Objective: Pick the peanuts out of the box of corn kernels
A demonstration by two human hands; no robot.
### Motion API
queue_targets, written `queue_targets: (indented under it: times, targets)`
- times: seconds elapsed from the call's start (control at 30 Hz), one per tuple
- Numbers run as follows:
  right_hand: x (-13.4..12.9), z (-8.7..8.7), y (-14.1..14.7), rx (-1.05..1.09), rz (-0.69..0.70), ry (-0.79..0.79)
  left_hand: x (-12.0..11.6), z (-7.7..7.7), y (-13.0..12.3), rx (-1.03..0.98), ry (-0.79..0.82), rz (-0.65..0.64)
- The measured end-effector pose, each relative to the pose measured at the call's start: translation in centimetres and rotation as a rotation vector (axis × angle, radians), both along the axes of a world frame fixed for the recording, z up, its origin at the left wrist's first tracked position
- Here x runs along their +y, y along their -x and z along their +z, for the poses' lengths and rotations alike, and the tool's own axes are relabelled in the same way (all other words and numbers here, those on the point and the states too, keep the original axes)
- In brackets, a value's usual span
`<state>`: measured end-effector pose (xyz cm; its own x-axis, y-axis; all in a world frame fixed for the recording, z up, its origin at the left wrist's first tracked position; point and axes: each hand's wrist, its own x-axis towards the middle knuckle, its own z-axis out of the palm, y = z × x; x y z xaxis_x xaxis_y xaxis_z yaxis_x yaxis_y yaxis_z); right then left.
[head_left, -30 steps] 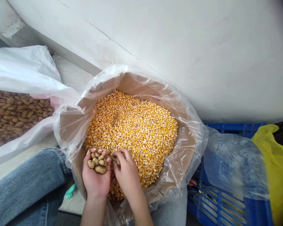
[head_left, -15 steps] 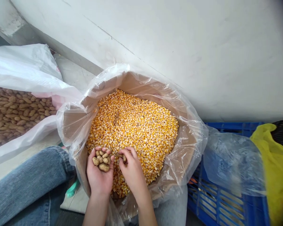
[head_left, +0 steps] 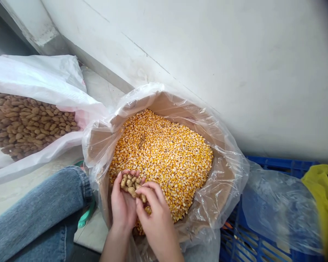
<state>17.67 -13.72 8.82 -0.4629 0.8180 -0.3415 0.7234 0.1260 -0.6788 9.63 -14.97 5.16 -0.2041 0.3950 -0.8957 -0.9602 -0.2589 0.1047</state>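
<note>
Palm up, my left hand [head_left: 124, 209] is cupped around several unshelled peanuts [head_left: 130, 183]. My right hand [head_left: 155, 209] meets it from the right, thumb and fingers closed on a peanut [head_left: 143, 198] at the edge of the left palm. Part of that peanut is hidden by the fingers. Both hands are over the near left part of a heap of dried corn kernels [head_left: 166, 156], yellow and pale. The kernels lie in a brown bag with a clear plastic liner [head_left: 229, 174], its mouth wide.
On the left a white sack [head_left: 38, 78] stands open with many peanuts [head_left: 30, 120] inside. A denim-covered leg [head_left: 43, 203] is at lower left, near a green plastic thing [head_left: 86, 216]. At right, a blue crate [head_left: 246, 233] bears clear plastic [head_left: 284, 207] and a yellow bag [head_left: 321, 196]. A white wall [head_left: 207, 47] rises behind.
My right hand has moved in against my left, bringing its peanut to the peanuts in the left palm. The whole view has shifted a little, with the bags now further right.
</note>
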Motion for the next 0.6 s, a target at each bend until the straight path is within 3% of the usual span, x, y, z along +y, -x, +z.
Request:
queue_targets:
  times: [0.23,0.37,0.47,0.53,0.6]
  targets:
    - [-1.3,0.6,1.6,-0.019,0.071,-0.115,0.0,0.4,0.1,-0.072,-0.071,-0.031]
    - [-1.6,1.5,0.9,0.104,0.103,-0.145,0.0,0.6,0.5,-0.128,-0.078,-0.034]
    - [-0.7,1.5,-1.2,0.208,-0.133,-0.133,-0.3,1.5,0.4,-0.192,-0.156,-0.048]
    - [0.4,0.6,-3.0,0.203,-0.405,-0.13,-0.4,2.7,-0.3,-0.242,-0.202,-0.091]
    - [1.5,-1.0,-4.0,0.13,-0.536,-0.082,-0.5,3.9,-1.5,-0.313,-0.25,-0.155]
